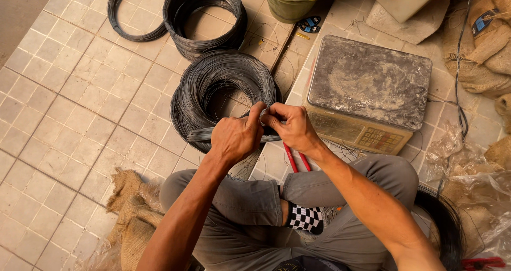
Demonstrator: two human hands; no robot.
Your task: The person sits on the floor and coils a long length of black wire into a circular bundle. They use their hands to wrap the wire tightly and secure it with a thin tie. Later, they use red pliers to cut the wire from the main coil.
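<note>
While both hands' grip pinches it, wire coil [223,93], dark grey, thin-stranded, round.

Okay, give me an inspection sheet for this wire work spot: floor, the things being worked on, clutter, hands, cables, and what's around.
Surface: tiled floor, pale square tiles; the person sits cross-legged on it.
Job's things: dark wire coil lying flat before the knees; both hands grip its near edge.
Clutter: red-handled tool under the right wrist; burlap sack by the left knee; clear plastic bags at right.
Hands: left hand and right hand pinch the coil's strands, fingertips meeting.
Cables: two more wire coils farther off; black cord running past the scale.
Surroundings: weighing scale with worn metal platform; green bucket; stacked sacks at upper right.
</note>
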